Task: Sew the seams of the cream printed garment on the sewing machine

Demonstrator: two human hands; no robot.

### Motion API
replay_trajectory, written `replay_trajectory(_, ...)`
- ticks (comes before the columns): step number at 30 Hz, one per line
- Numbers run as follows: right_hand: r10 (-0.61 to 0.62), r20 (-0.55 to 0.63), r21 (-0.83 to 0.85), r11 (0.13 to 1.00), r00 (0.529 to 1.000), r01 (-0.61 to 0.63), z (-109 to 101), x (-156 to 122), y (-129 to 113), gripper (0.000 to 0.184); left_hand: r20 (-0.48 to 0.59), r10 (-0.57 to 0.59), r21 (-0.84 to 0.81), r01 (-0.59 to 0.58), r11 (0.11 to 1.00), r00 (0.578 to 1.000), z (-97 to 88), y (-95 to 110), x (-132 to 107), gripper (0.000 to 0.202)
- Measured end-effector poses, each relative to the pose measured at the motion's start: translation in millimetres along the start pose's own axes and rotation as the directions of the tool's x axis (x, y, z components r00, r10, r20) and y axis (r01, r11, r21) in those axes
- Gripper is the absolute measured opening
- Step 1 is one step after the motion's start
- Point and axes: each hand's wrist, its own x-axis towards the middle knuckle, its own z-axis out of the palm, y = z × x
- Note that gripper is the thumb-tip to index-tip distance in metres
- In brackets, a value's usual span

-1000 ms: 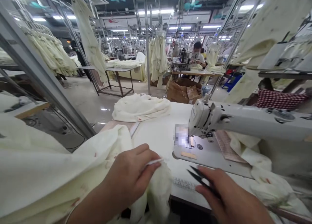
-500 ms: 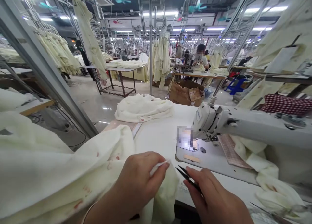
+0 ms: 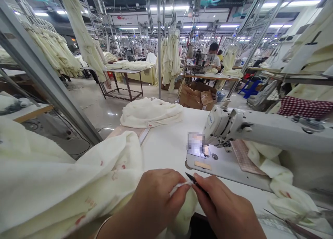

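My left hand [image 3: 156, 194] is closed, pinching a small white edge of the cream fabric [image 3: 78, 183] that drapes over the table's near left. My right hand [image 3: 221, 207] is closed round small black thread snips [image 3: 194, 179]. The snips' tips touch the pinched fabric edge between my two hands. Both hands sit at the near edge of the white table [image 3: 169, 145], just in front of the sewing machine [image 3: 260, 135].
A folded cream pile [image 3: 151, 112] lies at the table's far end. More cream fabric [image 3: 283, 187] lies behind the machine at right. A slanted metal post [image 3: 47, 79] stands at left. Hanging garments [image 3: 169, 60], a cardboard box [image 3: 196, 97] and a seated person [image 3: 213, 57] are beyond.
My right hand has moved left with the snips until their tips meet the fabric edge pinched in my left hand. My left hand has lowered slightly.
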Motion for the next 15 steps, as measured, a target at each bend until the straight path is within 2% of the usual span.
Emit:
replay_trajectory(3, 0.186, -0.044, -0.145, 0.971, 0.982, -0.191, -14.8, -25.4, 46.2, 0.027, -0.008, 0.044, -0.014, -0.045, 0.999, 0.999, -9.3, -3.6, 0.4, 0.013)
replay_trajectory(4, 0.282, -0.073, -0.240, 0.926, 0.957, -0.291, -22.0, -39.2, 67.6, 0.034, -0.009, 0.067, -0.022, -0.068, 0.997, 0.998, -14.0, -5.0, 1.9, 0.013)
replay_trajectory(5, 0.330, -0.071, -0.334, 0.881, 0.941, -0.335, -29.4, -53.6, 88.6, 0.040, -0.003, 0.094, -0.030, -0.094, 0.995, 0.996, -18.7, -5.8, 4.1, 0.013)
replay_trajectory(6, 0.385, -0.017, -0.392, 0.847, 0.923, -0.360, -36.3, -66.7, 106.6, 0.039, 0.011, 0.127, -0.038, -0.126, 0.991, 0.992, -22.7, -5.9, 6.9, 0.013)
replay_trajectory(8, 0.395, 0.060, -0.398, 0.852, 0.917, -0.341, -45.5, -82.4, 124.3, 0.042, 0.057, 0.199, -0.044, -0.197, 0.979, 0.978, -27.9, -2.8, 13.1, 0.014)
replay_trajectory(10, 0.361, 0.121, -0.219, 0.918, 0.925, -0.329, -44.5, -77.9, 110.5, 0.055, 0.091, 0.283, -0.029, -0.281, 0.959, 0.955, -30.6, 5.3, 16.6, 0.015)
replay_trajectory(12, 0.312, 0.283, 0.095, 0.932, 0.907, -0.350, -33.0, -57.6, 72.1, 0.058, 0.087, 0.357, 0.045, -0.361, 0.931, 0.930, -37.2, 16.8, 15.1, 0.016)
replay_trajectory(14, 0.195, 0.447, 0.381, 0.841, 0.873, -0.383, -16.4, -36.0, 27.6, 0.060, 0.080, 0.411, 0.197, -0.419, 0.887, 0.908, -53.9, 27.8, 11.1, 0.015)
replay_trajectory(15, 0.140, 0.530, 0.473, 0.770, 0.837, -0.428, -8.7, -29.1, 8.8, 0.056, 0.069, 0.429, 0.289, -0.430, 0.855, 0.900, -65.8, 31.7, 10.6, 0.014)
